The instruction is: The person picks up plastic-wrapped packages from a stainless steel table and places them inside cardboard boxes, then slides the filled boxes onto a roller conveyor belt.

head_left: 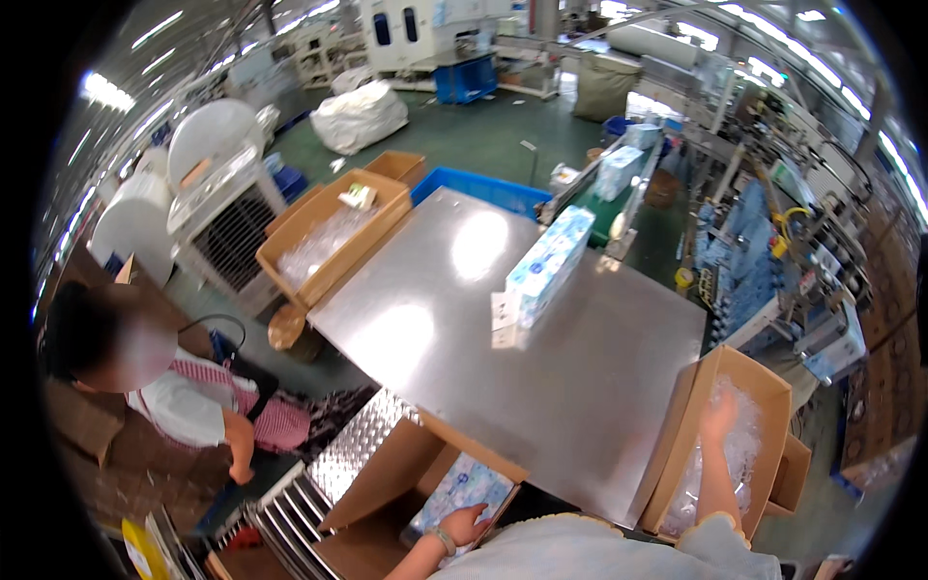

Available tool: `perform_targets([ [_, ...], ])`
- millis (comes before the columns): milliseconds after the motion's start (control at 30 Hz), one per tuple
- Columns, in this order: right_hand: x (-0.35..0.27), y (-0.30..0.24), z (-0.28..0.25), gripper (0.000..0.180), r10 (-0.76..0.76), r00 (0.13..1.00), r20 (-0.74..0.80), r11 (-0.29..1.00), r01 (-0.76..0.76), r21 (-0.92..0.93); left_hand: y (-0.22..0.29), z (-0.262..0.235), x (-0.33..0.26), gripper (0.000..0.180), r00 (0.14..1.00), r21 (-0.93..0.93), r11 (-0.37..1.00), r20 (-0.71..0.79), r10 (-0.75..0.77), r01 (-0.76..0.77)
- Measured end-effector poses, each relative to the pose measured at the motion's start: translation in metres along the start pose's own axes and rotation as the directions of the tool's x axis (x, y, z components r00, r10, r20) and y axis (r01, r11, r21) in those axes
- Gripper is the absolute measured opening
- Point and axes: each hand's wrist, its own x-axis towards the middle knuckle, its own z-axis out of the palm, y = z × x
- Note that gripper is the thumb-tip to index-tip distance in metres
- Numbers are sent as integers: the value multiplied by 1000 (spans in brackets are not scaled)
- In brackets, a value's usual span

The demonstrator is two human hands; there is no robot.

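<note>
My left hand [464, 525] lies on a blue-and-white printed pack [462, 485] inside an open cardboard carton [387, 474] at the front of the table. Its fingers are stretched out over the pack's top. On the right, my right hand [717, 418] reaches into a cardboard box of clear plastic pieces [742, 440]; its fingers are blurred against the plastic. Another long blue-and-white pack [553, 261] rests on the metal table [454, 348], with a white card [504, 311] sticking out at its near end.
A conveyor [609, 208] carrying similar packs meets the table's far side. A second box of clear plastic [329, 237] and a blue crate [483, 188] border the table. Another person [193, 396] is at the left. Machinery [802, 242] lines the right.
</note>
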Motion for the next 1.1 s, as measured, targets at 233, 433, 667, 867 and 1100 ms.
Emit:
perform_targets([
  [233, -35, -13, 7, 50, 32, 997, -65, 998, -28, 55, 11, -11, 10, 48, 989, 50, 998, -143, -32, 40],
  [433, 62, -276, 46, 76, -695, 664, 276, 718, 661, 218, 62, -80, 19, 43, 992, 132, 990, -121, -39, 55],
  [667, 147, -410, 198, 83, -866, 311, 391, 355, 934, 43, 138, -153, 39, 23, 756, 193, 967, -605, 250, -165],
  [867, 65, -459, 170, 79, -924, -69, 377, 223, 704, 675, 126, -206, 112, 73, 702, 590, 802, -611, 365, 97],
  [1100, 181, -485, 216, 81, -498, 760, 417, 865, 401, 302, 120, -245, 188, 92, 881, 631, 738, -461, 109, 239],
])
